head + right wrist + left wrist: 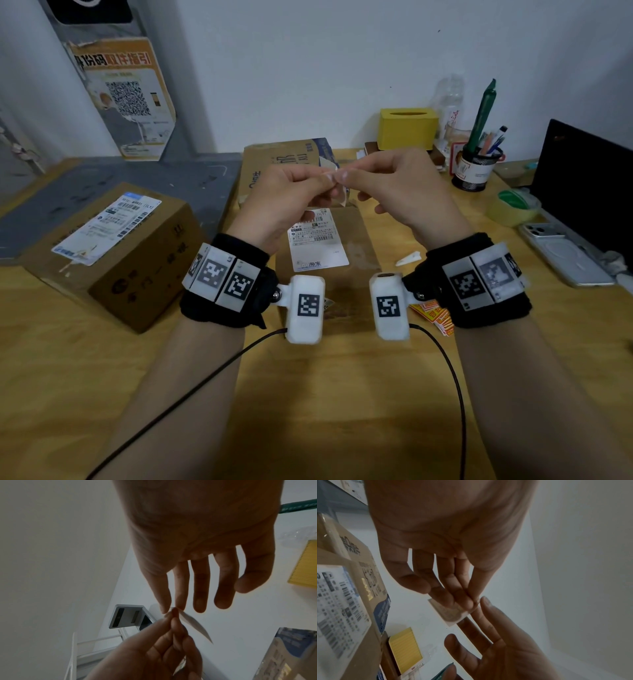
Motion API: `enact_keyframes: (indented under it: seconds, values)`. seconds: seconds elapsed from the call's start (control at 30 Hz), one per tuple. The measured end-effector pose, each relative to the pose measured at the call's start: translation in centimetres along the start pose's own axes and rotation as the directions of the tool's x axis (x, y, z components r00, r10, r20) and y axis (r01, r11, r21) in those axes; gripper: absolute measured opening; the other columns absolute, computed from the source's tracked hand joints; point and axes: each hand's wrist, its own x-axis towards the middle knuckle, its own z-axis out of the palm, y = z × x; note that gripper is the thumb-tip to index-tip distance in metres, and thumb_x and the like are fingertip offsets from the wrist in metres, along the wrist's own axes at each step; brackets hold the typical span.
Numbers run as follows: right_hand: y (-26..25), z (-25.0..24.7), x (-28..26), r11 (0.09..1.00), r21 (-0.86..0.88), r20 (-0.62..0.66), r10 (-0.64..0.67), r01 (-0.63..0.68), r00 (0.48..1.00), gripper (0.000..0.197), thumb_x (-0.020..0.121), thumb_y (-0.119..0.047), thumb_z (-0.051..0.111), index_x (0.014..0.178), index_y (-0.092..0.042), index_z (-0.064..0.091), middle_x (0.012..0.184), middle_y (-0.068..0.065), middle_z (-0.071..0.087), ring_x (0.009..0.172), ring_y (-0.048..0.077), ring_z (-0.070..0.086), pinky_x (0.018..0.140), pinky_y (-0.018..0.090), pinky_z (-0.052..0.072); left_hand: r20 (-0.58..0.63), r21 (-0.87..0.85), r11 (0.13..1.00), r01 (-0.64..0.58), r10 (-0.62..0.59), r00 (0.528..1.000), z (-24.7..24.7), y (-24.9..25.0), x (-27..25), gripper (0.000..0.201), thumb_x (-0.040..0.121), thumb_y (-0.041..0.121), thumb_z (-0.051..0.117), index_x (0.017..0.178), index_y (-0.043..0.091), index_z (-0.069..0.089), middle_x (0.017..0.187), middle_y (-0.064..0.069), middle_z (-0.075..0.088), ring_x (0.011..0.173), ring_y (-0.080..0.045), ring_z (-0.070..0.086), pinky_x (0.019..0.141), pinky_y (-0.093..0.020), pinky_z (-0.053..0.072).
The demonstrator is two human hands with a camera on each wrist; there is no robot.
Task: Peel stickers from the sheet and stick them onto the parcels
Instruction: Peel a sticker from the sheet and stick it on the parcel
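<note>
Both hands are raised at the centre of the head view, above the flat parcel (329, 260) on the table (308, 411). The left hand (284, 202) pinches a small sticker piece (449, 610) between thumb and fingertips, and the right hand (404, 192) pinches its near corner with thumb and forefinger, the other fingers relaxed. The piece hangs down and away from the pinch point, its long axis sloping toward lower right in the right wrist view. The parcel lies directly below both hands, so the next move is likely downward.
</note>
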Motion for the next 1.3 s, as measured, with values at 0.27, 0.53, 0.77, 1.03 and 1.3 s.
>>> enact_keyframes:
  seconds: [0.27, 0.53, 0.77, 1.03, 1.3]
  values:
    - [0.2, 0.4, 1.4, 0.999, 0.032, -0.042, 0.005, -0.004, 0.999, 0.011, 0.086, -0.024, 0.078, 0.081, -0.014, 0.08, 0.09, 0.014, 0.079, 0.063, 0.013, 0.063, 0.049, 0.014, 0.046, -0.049, 0.042, 0.999, -0.004, 0.006, 0.999, 0.4, 0.3, 1.0, 0.015, 0.093, 0.023, 0.065, 0.086, 0.019, 0.077, 0.073, 0.007, 0.073, 0.072, -0.011, 0.065, 0.068, -0.03, 0.047]
    - [1.1, 0.6, 2.9, 0.993, 0.116, -0.1, -0.009, 0.021, 0.995, 0.009, 0.086, -0.02, 0.075, 0.08, -0.016, 0.08, 0.071, -0.002, 0.075, 0.056, 0.011, 0.063, 0.052, 0.018, 0.045, -0.091, 0.033, 0.999, 0.017, -0.014, 0.996, 0.2, 0.7, 2.4, 0.016, 0.092, 0.016, 0.062, 0.08, 0.018, 0.072, 0.071, 0.006, 0.072, 0.062, -0.006, 0.065, 0.052, -0.017, 0.047]
    - [1.6, 0.4, 3.7, 0.988, 0.151, -0.099, -0.027, 0.041, 0.995, 0.015, 0.091, -0.023, 0.071, 0.081, -0.015, 0.079, 0.073, 0.002, 0.075, 0.06, 0.015, 0.064, 0.055, 0.029, 0.046, -0.115, 0.071, 0.997, 0.01, -0.001, 0.993, 0.1, 1.0, 3.0, 0.017, 0.092, 0.019, 0.062, 0.079, 0.021, 0.073, 0.071, 0.008, 0.073, 0.067, -0.007, 0.067, 0.059, -0.02, 0.046]
    - [0.9, -0.4, 3.3, 0.983, 0.154, -0.046, -0.097, 0.103, 0.994, 0.014, 0.089, -0.019, 0.072, 0.079, -0.013, 0.079, 0.069, 0.003, 0.073, 0.057, 0.015, 0.062, 0.051, 0.023, 0.045, -0.043, 0.086, 0.996, -0.013, 0.017, 0.999, 0.1, 1.7, 2.3, 0.026, 0.098, 0.035, 0.057, 0.094, 0.022, 0.079, 0.09, 0.004, 0.08, 0.08, -0.012, 0.073, 0.066, -0.025, 0.049]
    - [0.8, -0.7, 2.6, 0.983, 0.163, -0.021, -0.083, 0.085, 0.996, 0.014, 0.093, -0.018, 0.07, 0.084, -0.013, 0.079, 0.067, -0.002, 0.07, 0.058, 0.017, 0.061, 0.052, 0.029, 0.043, -0.042, 0.072, 0.994, -0.086, 0.089, 0.995, 0.1, 1.8, 2.0, 0.019, 0.095, 0.034, 0.064, 0.094, 0.023, 0.08, 0.09, 0.004, 0.08, 0.079, -0.012, 0.074, 0.067, -0.029, 0.051]
